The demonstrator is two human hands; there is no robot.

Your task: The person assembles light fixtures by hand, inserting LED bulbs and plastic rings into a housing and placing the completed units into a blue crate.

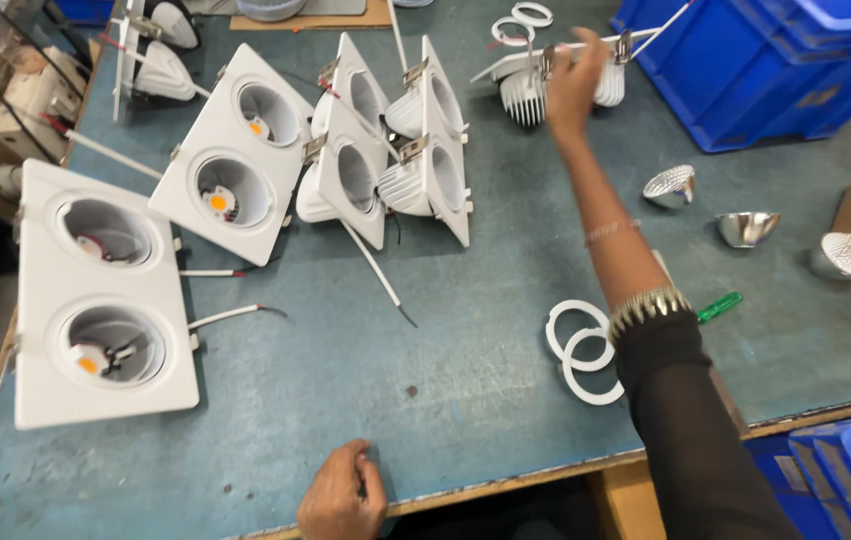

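The right hand [574, 85] reaches far across the table [466, 380], its fingers closed on the white plate of a twin lamp fitting [546, 80] that lies at the far side. The fitting's ribbed heat sinks hang just below and to either side of the fingers, and a spring clip stands up just left of them. Two white rings [521, 22] lie just beyond the fingertips.

The left hand [343, 495] rests at the near edge of the table, its fingers curled loosely with the tips on the table top, holding nothing that shows.

Well left of the right fingers, two more fittings [401, 140] stand on edge, leaning together. Farther left a fitting [238, 155] lies face up, an orange chip visible in each of its two round wells. Nearest the left fingers, up and to their left, a large twin fitting [96, 295] lies flat, with wires and an orange chip down in its wells.

Beside the right forearm, near the beaded bracelet, two larger rings [584, 350] overlap on the table, and a green screwdriver handle [721, 306] shows on the other side of the arm. Three shiny reflectors [746, 228] lie to the right of the arm.

Blue crates [746, 70] sit right of the right fingers; what they hold cannot be seen. Another blue crate [846, 470] stands below the table's near corner, its contents unclear.
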